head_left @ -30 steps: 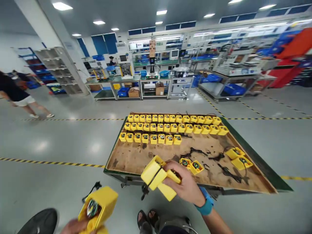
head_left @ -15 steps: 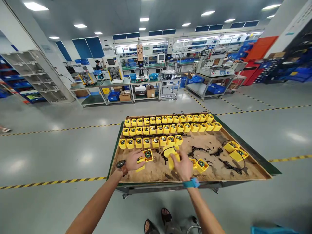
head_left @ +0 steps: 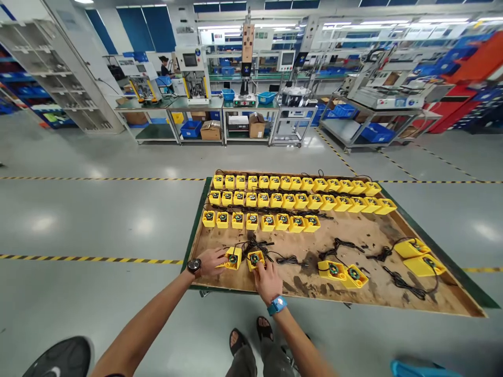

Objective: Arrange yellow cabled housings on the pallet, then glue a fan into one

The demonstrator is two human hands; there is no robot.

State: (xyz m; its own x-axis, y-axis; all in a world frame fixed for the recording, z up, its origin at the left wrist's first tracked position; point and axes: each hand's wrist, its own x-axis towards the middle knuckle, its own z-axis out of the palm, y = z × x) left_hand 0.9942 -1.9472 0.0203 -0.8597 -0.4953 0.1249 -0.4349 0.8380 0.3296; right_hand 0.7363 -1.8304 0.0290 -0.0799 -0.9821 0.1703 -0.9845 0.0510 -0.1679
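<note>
left hand (head_left: 209,263) spread on a yellow housing (head_left: 233,258), right hand (head_left: 267,283) pinching a second housing (head_left: 255,259), both by the board's near edge (head_left: 334,299).

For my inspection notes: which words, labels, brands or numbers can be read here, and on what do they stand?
No text can be read clearly.
Machine screen: too small to read.
Wristwatch: dial too small to read.
Blue wristband: display too small to read.
Yellow housing: no readable marking.

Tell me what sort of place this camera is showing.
Probably a factory assembly workshop: benches of machines line the far side, blue bins sit under them, and rows of yellow housings stand on a wooden table.
</note>
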